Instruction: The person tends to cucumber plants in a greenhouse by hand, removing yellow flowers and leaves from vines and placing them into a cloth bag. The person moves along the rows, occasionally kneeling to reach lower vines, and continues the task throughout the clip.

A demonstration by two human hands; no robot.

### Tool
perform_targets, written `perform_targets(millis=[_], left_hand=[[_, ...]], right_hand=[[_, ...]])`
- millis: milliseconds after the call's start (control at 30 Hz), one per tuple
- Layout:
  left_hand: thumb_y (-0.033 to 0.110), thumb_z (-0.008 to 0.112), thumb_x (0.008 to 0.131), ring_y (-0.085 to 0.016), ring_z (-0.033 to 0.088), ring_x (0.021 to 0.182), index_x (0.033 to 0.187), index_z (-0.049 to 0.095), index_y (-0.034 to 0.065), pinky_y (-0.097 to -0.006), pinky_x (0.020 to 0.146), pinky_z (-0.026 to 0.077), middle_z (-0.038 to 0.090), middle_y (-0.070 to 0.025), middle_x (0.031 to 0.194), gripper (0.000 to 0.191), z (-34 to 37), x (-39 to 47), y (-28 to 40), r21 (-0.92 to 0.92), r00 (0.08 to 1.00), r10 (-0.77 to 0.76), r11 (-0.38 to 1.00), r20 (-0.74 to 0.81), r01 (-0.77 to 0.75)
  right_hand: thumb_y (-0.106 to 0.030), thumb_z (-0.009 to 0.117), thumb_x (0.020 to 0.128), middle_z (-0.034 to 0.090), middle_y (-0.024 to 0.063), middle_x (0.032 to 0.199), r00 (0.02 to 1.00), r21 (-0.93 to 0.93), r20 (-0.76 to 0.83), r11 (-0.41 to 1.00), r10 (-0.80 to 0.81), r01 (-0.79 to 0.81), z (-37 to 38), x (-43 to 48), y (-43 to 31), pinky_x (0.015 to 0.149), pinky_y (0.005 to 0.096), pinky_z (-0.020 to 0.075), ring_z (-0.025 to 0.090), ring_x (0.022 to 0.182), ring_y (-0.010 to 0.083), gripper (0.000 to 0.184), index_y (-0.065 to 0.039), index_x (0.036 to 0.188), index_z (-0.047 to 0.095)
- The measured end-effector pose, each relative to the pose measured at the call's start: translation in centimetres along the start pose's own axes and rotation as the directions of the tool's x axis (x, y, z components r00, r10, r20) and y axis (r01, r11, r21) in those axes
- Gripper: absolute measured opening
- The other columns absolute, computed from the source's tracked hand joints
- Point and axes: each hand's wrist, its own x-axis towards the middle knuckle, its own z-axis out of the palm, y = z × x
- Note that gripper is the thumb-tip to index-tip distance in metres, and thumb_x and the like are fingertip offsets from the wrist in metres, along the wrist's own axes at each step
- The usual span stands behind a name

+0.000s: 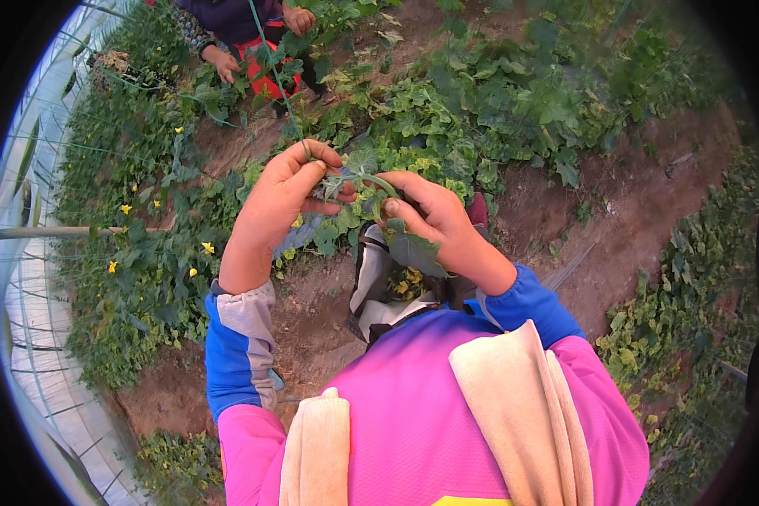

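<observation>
Between finger and thumb, my left hand [281, 190] pinches a green twine [277, 71] that runs up past the top of the view. My right hand [431, 218] grips the stem of a vine shoot [382, 183] with small curled leaves at its tip. The tip lies close against my left fingers, which partly hide it. A broad leaf [412, 251] hangs from below my right hand. At my waist, an open pale bag [373, 265] holds yellow flowers [410, 283].
Another person's hand [222, 63] is at the upper left, beside a red bag or container [259, 76]. Leafy vines [443, 120] cover the rows, with bare soil paths [645, 209] between. A pole [69, 233] and the greenhouse's plastic wall [38, 303] stand at left.
</observation>
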Motion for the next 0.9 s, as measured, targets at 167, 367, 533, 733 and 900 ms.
perform_targets(millis=[167,367,533,733,900], left_hand=[[0.012,0.042,0.102,-0.018,0.071,0.096,0.114,0.056,0.0046,-0.0286,0.073,0.060,0.067,-0.0069,0.104,0.020,0.5,-0.6,-0.5,-0.038,0.994,0.013,0.999,-0.112,-0.018],[0.010,0.044,0.100,-0.015,0.070,0.090,0.109,0.062,0.0005,-0.0291,0.073,0.057,0.070,-0.0080,0.096,0.022,1.1,-2.4,0.4,0.239,0.976,0.113,0.969,-0.187,-0.066],[0.003,0.044,0.101,-0.009,0.066,0.091,0.114,0.064,0.0001,-0.0263,0.073,0.051,0.069,-0.0047,0.097,0.024,0.8,-3.4,2.3,0.477,0.947,0.277,0.818,0.164,-0.322],[0.000,0.051,0.095,-0.011,0.064,0.084,0.112,0.067,-0.0013,-0.0282,0.075,0.050,0.071,-0.0083,0.089,0.023,-1.6,-1.5,1.6,0.508,0.965,0.262,0.829,0.015,-0.233],[0.000,0.050,0.096,-0.013,0.066,0.091,0.110,0.067,-0.0031,-0.0290,0.082,0.052,0.072,-0.0077,0.095,0.023,-2.6,-2.2,-0.2,0.363,0.931,0.340,0.857,0.132,-0.365]], right_hand=[[-0.005,0.049,0.103,0.065,0.0124,0.104,0.939,-0.354,-0.165,0.906,-0.303,0.230,0.9,0.8,0.3,0.076,0.0308,0.0536,0.067,0.084,0.0172,0.031,0.002,0.132,0.055],[-0.012,0.047,0.104,0.065,0.0165,0.099,0.963,0.029,-0.269,1.000,0.002,0.006,2.4,1.7,1.3,0.073,0.0352,0.0535,0.067,0.082,0.0236,0.027,0.001,0.127,0.055],[-0.017,0.052,0.100,0.064,0.0238,0.092,0.986,-0.282,0.168,0.959,0.016,0.032,2.3,2.5,2.3,0.075,0.0460,0.0505,0.064,0.087,0.0430,0.026,-0.003,0.121,0.058],[-0.020,0.050,0.103,0.064,0.0063,0.088,0.928,0.144,0.333,0.964,0.166,-0.225,1.6,1.5,2.4,0.073,0.0322,0.0516,0.063,0.082,0.0151,0.033,0.004,0.124,0.059],[-0.015,0.048,0.106,0.063,0.0079,0.104,0.961,0.155,0.199,0.962,0.192,-0.225,1.9,1.2,3.5,0.083,0.0307,0.0512,0.063,0.092,0.0142,0.032,0.004,0.131,0.055]])
